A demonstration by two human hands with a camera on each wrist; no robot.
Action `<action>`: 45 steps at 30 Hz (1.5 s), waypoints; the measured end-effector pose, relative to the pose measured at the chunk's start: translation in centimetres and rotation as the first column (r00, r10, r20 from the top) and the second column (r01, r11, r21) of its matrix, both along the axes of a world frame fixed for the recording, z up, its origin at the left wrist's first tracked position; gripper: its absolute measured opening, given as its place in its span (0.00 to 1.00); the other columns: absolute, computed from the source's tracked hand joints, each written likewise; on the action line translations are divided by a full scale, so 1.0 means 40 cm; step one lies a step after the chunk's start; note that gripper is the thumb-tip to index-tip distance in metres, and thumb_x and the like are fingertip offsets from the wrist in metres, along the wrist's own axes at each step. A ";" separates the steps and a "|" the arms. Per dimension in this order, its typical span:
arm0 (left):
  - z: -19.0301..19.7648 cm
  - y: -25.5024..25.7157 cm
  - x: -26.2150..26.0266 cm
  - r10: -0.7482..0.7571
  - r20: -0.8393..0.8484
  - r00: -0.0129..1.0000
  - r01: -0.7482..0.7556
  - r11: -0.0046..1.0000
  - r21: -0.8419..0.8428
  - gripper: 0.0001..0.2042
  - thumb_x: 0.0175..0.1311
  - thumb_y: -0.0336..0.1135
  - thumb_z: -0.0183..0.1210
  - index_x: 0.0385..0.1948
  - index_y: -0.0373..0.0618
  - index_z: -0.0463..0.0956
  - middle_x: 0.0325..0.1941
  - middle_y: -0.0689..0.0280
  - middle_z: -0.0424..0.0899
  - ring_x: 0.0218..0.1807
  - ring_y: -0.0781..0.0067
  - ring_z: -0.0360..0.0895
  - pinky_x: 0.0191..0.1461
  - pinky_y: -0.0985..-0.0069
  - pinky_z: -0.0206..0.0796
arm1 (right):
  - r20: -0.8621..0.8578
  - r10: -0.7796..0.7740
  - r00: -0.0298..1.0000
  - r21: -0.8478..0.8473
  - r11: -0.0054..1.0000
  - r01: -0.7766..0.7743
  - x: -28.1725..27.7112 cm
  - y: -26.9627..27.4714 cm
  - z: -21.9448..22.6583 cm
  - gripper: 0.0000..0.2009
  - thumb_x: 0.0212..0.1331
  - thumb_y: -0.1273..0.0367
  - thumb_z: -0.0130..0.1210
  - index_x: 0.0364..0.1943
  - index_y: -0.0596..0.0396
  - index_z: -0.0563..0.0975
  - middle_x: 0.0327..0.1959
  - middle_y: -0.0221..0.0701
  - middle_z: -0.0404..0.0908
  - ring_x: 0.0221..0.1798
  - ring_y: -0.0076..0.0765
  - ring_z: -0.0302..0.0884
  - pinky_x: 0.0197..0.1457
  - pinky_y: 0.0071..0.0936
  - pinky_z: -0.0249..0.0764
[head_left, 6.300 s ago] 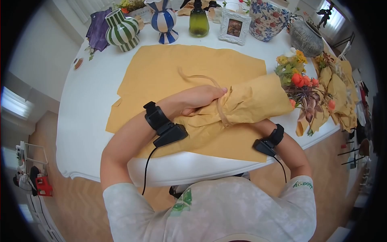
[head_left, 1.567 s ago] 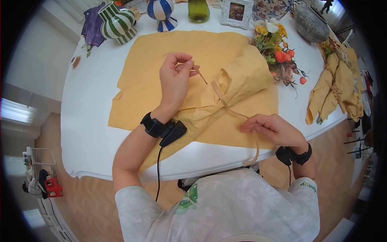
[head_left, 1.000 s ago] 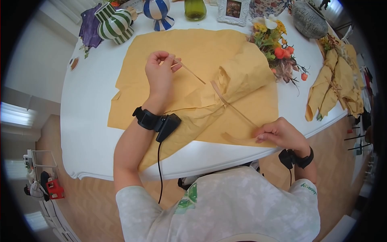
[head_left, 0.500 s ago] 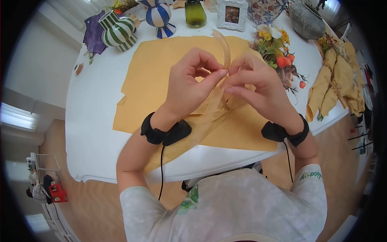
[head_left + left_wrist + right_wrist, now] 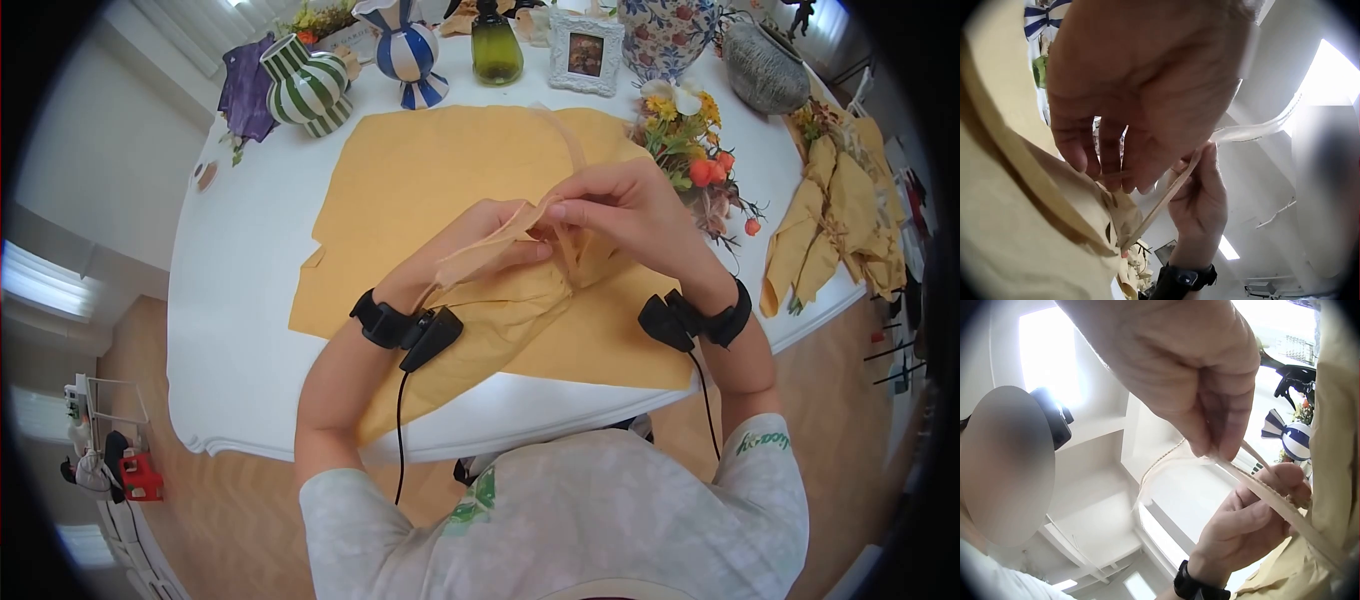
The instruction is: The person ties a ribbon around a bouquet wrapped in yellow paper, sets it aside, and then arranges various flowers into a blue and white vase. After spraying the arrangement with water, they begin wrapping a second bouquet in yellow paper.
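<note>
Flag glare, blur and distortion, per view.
Head: fisheye look, black corners, table softly lit. Left wrist: bright panel blown out, left hand shadowed, near wrapping paper soft. Right wrist: bright rectangle blown out upper left, oval patch at left smeared.

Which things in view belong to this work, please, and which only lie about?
Apparently in the job:
long flat tan ribbon
creased yellow paper-like wrap
orange-yellow-white flower bunch

Apparently lying about:
bulbous green-and-white striped vase
waisted blue-and-white striped vase
green translucent bottle
white rectangular picture frame
</note>
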State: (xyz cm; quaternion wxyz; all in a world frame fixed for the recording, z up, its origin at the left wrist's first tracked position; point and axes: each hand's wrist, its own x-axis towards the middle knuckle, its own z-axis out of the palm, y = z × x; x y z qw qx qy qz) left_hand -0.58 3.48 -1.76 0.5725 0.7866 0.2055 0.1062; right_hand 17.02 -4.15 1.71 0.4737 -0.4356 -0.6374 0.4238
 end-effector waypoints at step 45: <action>-0.022 -0.031 0.033 -0.114 0.309 0.944 -0.111 0.773 0.624 0.05 0.47 0.21 0.58 0.26 0.40 0.75 0.27 0.65 0.78 0.29 0.74 0.76 0.33 0.80 0.67 | 0.259 -0.135 0.956 -0.063 0.986 0.156 0.011 -0.084 -0.101 0.07 0.53 0.75 0.50 0.35 0.64 0.74 0.31 0.32 0.76 0.29 0.24 0.73 0.32 0.21 0.69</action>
